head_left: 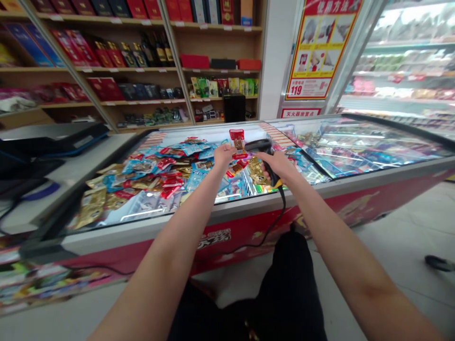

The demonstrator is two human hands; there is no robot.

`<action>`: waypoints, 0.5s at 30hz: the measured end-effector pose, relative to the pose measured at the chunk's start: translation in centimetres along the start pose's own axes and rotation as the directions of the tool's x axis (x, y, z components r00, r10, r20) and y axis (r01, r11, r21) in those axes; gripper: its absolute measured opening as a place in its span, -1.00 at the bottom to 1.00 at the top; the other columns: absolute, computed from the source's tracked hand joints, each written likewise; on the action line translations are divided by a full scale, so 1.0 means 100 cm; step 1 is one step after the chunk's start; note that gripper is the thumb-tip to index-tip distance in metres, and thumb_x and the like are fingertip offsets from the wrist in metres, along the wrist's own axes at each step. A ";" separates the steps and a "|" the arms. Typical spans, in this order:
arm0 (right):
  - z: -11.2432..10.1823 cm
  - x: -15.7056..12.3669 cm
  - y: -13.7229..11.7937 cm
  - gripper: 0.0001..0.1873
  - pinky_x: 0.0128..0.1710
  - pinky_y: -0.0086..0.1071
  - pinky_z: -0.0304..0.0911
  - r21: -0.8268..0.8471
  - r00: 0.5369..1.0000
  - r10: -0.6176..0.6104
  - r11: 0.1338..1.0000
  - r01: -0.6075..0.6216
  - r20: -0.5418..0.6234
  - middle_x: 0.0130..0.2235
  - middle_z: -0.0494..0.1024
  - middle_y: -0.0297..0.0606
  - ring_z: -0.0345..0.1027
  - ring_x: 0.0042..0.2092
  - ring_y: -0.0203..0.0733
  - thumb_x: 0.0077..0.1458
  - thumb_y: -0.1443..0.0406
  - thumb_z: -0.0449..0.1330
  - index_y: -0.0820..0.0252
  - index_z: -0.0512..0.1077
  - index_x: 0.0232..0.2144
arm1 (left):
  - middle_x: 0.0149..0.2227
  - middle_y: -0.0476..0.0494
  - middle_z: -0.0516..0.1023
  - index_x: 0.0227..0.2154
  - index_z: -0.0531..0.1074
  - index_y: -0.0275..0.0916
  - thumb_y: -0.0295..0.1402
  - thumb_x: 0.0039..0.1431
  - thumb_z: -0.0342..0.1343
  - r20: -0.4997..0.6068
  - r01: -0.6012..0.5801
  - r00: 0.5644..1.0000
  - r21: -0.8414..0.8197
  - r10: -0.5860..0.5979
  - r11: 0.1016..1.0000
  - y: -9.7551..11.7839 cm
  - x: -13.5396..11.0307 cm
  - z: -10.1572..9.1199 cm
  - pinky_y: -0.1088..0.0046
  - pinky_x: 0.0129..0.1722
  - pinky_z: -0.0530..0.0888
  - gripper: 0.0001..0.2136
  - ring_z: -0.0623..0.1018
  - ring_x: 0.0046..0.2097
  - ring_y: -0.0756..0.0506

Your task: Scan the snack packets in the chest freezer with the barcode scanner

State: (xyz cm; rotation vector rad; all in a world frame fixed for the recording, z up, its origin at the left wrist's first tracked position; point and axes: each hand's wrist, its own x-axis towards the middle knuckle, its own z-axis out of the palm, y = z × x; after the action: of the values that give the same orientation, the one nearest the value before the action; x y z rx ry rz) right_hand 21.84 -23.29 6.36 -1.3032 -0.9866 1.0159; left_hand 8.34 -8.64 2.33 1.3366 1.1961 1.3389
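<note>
Pinched in my left hand point(223, 156) is a small red snack packet point(237, 140), held upright over the freezer's glass top. My right hand point(279, 166) is wrapped round the handle of a black and yellow barcode scanner point(259, 146). The scanner's head points left, close beside the red packet. From its grip a dark cable point(283, 206) hangs down across the freezer front. Below and left of my hands, many blue, red and gold snack packets point(171, 184) lie spread in a loose heap on the glass.
The chest freezer point(170, 226) runs across in front of me, with more glass lids point(362, 147) to the right. Wooden shelves point(220, 47) of boxes and bottles stand behind. A counter point(21, 213) adjoins at left; a lit display fridge point(401, 71) is at right.
</note>
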 end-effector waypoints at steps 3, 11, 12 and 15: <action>0.006 -0.005 -0.002 -0.67 -0.88 -0.51 0.10 -0.010 0.999 0.030 0.999 -0.030 0.039 -0.73 0.37 -0.32 0.16 -0.77 -0.33 0.09 0.28 0.31 0.15 0.30 -0.61 | -0.59 0.08 0.35 -0.56 0.33 -0.25 -0.52 -0.05 0.17 0.024 0.028 0.999 -0.049 -0.027 0.998 -0.001 -0.003 -0.011 0.52 -0.41 0.42 -0.88 0.38 -0.53 0.06; 0.012 -0.015 -0.009 -0.70 -0.88 -0.51 0.07 0.016 0.994 0.068 0.997 -0.069 0.082 -0.73 0.37 -0.34 0.16 -0.78 -0.33 0.08 0.31 0.31 0.16 0.32 -0.60 | -0.59 0.08 0.37 -0.56 0.36 -0.25 -0.50 -0.09 0.18 -0.001 0.003 1.000 -0.028 -0.003 1.000 -0.005 0.000 -0.016 0.53 -0.43 0.38 -0.90 0.37 -0.53 0.05; 0.012 -0.015 -0.010 -0.70 -0.88 -0.50 0.07 -0.013 0.995 0.069 0.998 -0.069 0.076 -0.72 0.37 -0.33 0.16 -0.77 -0.32 0.09 0.30 0.30 0.16 0.32 -0.60 | -0.58 0.07 0.37 -0.56 0.36 -0.25 -0.50 -0.09 0.19 -0.003 -0.008 1.000 -0.025 0.008 1.000 -0.006 0.000 -0.015 0.53 -0.43 0.38 -0.90 0.38 -0.52 0.05; 0.012 -0.014 -0.012 -0.68 -0.86 -0.49 0.09 -0.057 0.996 0.061 0.997 -0.057 0.071 -0.72 0.36 -0.31 0.15 -0.76 -0.33 0.11 0.28 0.29 0.16 0.30 -0.61 | -0.57 0.06 0.38 -0.56 0.37 -0.25 -0.49 -0.10 0.19 -0.003 -0.034 0.999 -0.009 0.034 0.999 -0.010 0.003 -0.015 0.53 -0.41 0.39 -0.91 0.40 -0.49 0.04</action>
State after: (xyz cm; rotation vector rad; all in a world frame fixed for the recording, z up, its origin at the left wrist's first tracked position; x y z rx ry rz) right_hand 20.36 -24.37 7.55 -1.3555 -1.0427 1.0953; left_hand 6.76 -8.30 1.46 1.3543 1.1728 1.3691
